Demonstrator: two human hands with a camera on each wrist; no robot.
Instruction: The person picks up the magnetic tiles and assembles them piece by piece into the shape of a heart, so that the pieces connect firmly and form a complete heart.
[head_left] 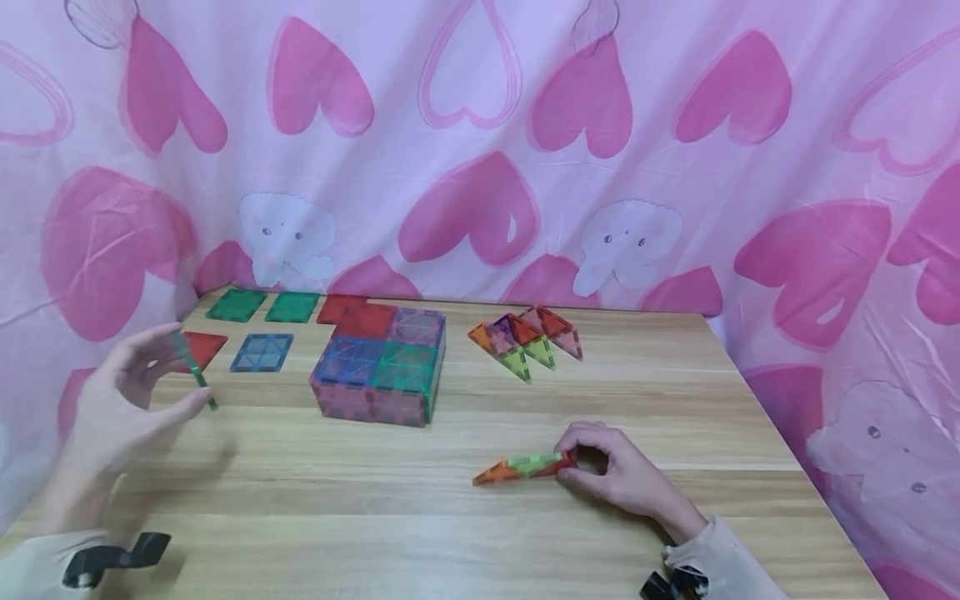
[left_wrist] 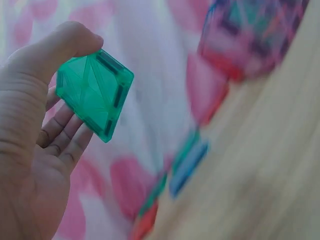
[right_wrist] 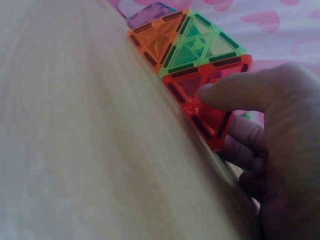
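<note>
**Inspector:** Currently, the left hand (head_left: 123, 392) holds a green square tile (left_wrist: 95, 92) lifted off the wooden table (head_left: 375, 500) at the near left, pinched between thumb and fingers. I judge this a building step: a loose piece picked up, not yet joined to anything.

**Clerk:** And the right hand?

**Inspector:** The right hand (head_left: 615, 475) rests on the table at the near right, fingers curled round the red end of a strip of triangle tiles (head_left: 525, 468): orange, green, red, three counted. Next, in my judgement, calls for edges brought squarely together so the tiles meet cleanly.

**Clerk:** Counts, left to right?

**Inspector:** Flat at the far left: two green squares (head_left: 262, 306), one red square (head_left: 201, 346), one blue square (head_left: 262, 352). Centre: one box of tiles (head_left: 378, 367), four squares on top, with another red tile (head_left: 339, 307) behind it. Right of that: one cluster of triangles (head_left: 525, 337); number within cannot be told.
</note>
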